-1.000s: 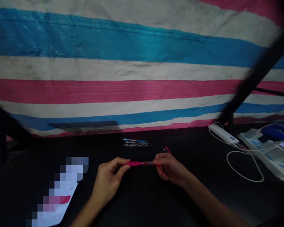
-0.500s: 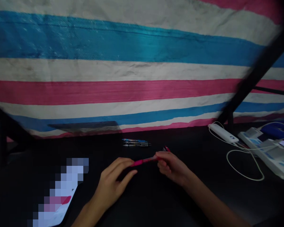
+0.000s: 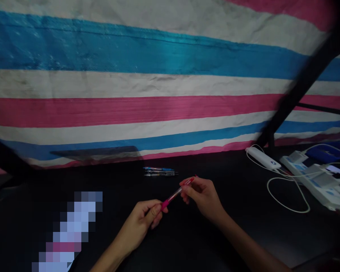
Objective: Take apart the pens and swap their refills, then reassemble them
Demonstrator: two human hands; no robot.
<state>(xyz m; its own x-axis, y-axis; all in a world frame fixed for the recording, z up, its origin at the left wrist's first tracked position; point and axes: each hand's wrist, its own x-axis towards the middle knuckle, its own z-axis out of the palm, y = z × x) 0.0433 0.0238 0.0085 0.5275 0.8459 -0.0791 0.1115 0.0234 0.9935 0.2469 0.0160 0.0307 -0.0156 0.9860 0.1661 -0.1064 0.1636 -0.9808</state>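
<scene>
Held at a slant between my hands is a red pen [image 3: 174, 195] with a clear barrel and a pink grip. My left hand [image 3: 147, 217] is closed on the pink grip end, thumb on top. My right hand [image 3: 202, 194] has its thumb and fingers closed around the upper, red end of the pen. A small bit of red shows just behind the right hand's knuckles; what it belongs to is hidden. Beyond the hands, several pens [image 3: 160, 173], blue and dark ones among them, lie side by side on the black table [image 3: 124, 181].
A bright, pixelated screen-like object [image 3: 70, 230] lies at left. On the right are a white power bank [image 3: 262, 158], a looped white cable [image 3: 289, 210], a power strip [image 3: 308, 185] with plugs, and a blue object [image 3: 328, 152]. A striped tarp [image 3: 158, 109] hangs behind.
My left hand has gone from fingertips at the pen's end to a thumb-on-top hold on the pink grip. The pen has tilted more steeply, its red end now visible beyond the right fingers.
</scene>
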